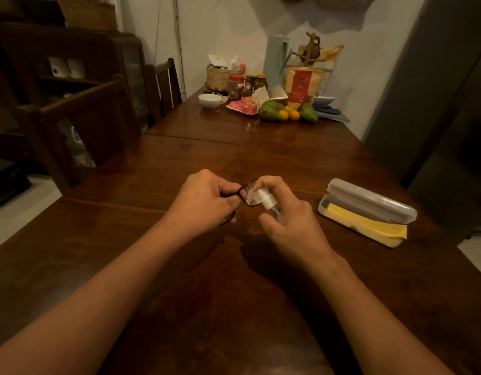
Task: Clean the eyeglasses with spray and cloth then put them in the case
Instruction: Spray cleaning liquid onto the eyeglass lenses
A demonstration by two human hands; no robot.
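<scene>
mid-frame, left hand pinches the black eyeglasses, right hand grips the spray bottle at the lens; open case with yellow cloth sits right

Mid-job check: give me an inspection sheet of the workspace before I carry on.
Surface: dark, glossy wooden table.
Job's things: glasses and spray bottle held over the table; case open at right, yellow cloth inside, one end overhanging.
Clutter: fruit, bowl, jars, basket, flask at the far end.
Hands: left hand holds the glasses; right hand grips the spray bottle, nozzle toward a lens.
Cables: thin cord down the far wall.
Surroundings: chairs, cabinet at left.
</scene>
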